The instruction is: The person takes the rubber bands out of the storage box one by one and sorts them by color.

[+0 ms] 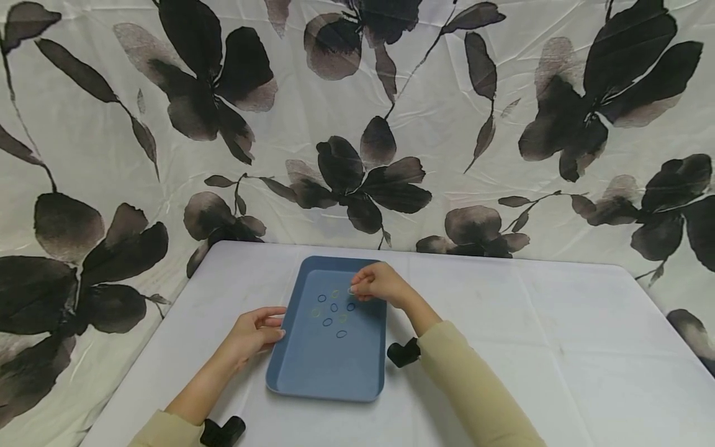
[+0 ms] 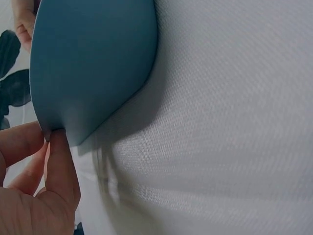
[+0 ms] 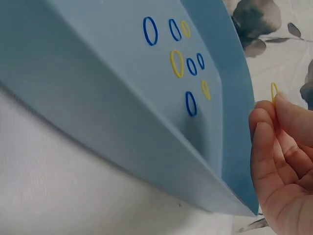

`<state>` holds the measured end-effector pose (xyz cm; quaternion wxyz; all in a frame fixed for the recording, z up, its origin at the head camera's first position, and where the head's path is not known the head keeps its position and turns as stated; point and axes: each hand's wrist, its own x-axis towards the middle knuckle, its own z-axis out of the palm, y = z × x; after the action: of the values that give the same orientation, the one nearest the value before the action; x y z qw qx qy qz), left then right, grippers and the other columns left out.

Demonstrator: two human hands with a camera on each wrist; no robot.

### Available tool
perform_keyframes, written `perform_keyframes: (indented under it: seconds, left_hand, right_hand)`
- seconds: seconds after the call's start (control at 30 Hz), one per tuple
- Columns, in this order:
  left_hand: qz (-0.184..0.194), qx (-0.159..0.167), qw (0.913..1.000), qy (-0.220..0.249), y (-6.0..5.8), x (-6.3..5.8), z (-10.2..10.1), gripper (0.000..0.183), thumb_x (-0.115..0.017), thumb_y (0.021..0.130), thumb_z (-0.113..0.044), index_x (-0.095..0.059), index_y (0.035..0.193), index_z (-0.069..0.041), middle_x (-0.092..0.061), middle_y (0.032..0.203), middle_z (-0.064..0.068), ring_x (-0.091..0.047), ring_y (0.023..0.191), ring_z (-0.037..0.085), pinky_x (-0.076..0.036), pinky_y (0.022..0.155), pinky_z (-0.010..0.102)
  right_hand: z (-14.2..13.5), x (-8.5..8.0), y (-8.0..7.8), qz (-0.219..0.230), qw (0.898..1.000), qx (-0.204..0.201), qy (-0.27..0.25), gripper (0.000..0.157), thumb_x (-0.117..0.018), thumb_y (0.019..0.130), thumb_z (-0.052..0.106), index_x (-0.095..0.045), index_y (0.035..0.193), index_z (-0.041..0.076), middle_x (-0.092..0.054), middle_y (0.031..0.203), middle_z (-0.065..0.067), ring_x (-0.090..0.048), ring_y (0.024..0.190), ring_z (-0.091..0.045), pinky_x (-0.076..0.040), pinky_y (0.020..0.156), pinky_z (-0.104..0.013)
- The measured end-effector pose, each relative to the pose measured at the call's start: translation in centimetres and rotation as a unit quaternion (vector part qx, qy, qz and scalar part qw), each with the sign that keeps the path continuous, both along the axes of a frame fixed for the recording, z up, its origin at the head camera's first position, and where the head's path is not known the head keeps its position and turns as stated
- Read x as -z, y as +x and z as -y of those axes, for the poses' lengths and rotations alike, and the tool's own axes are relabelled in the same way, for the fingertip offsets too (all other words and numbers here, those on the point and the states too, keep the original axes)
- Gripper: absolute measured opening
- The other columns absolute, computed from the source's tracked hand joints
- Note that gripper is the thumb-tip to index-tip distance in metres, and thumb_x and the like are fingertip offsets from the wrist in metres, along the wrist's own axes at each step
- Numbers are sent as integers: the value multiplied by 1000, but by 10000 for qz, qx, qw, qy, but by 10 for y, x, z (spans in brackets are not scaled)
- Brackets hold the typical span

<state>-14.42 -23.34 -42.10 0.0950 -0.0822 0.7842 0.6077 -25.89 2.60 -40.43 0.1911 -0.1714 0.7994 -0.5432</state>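
Note:
A blue rectangular tray (image 1: 326, 372) lies on the table, with several thin blue rubber bands (image 3: 150, 31) and yellow rubber bands (image 3: 177, 63) spread over its floor. My left hand (image 1: 251, 335) grips the tray's left rim, thumb on one side and fingers on the other, as the left wrist view shows close up. Over the tray's far right part, my right hand (image 1: 385, 285) pinches a small yellow rubber band (image 3: 274, 92) between thumb and forefinger. That band stands up out of the fingertips, above the tray floor.
A white cloth covers the table (image 1: 503, 347) around the tray. Behind the far edge hangs a white curtain (image 1: 424, 130) printed with dark flowers. Black wrist devices (image 1: 403, 352) show beside both forearms, the right one close to the tray's right side.

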Motion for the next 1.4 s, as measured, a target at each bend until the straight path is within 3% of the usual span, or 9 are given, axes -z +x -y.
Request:
perform_keyframes:
  seconds: [0.23,0.73,1.0,1.4]
  left_hand:
    - [45,-9,10000,-21,1,1,0,53,-61,82,7,-44,131,10,-57,108,21,-60,79,10,-52,68,28]
    - [75,-84,9999,-75,2,1,-1,51,-61,82,5,-46,131,8,-57,109,21,-60,80,11,-51,66,26]
    - [93,-59,9999,2,0,2,-1,50,-60,83,6,-46,131,8,-57,109,21,-61,82,14,-51,68,28]
    - [122,-8,9999,38,-1,1,1,51,-60,83,6,-44,132,8,-57,112,23,-62,83,14,-52,70,28]
  right_hand:
    - [-10,-8,1,48,9999,95,27,12,-68,82,1,-68,91,-8,-68,79,-14,-65,68,-16,-54,68,-32]
    - [-39,-8,3,128,9997,184,-67,15,-69,82,2,-68,92,-9,-69,82,-14,-66,72,-18,-54,71,-35]
    - [-55,-5,0,321,9981,516,-113,14,-68,82,0,-66,92,-9,-69,80,-10,-65,71,-15,-53,75,-39]
    - [-81,-3,-4,516,9965,636,-168,19,-65,84,-1,-63,98,-13,-67,82,-9,-63,74,-14,-53,74,-33]
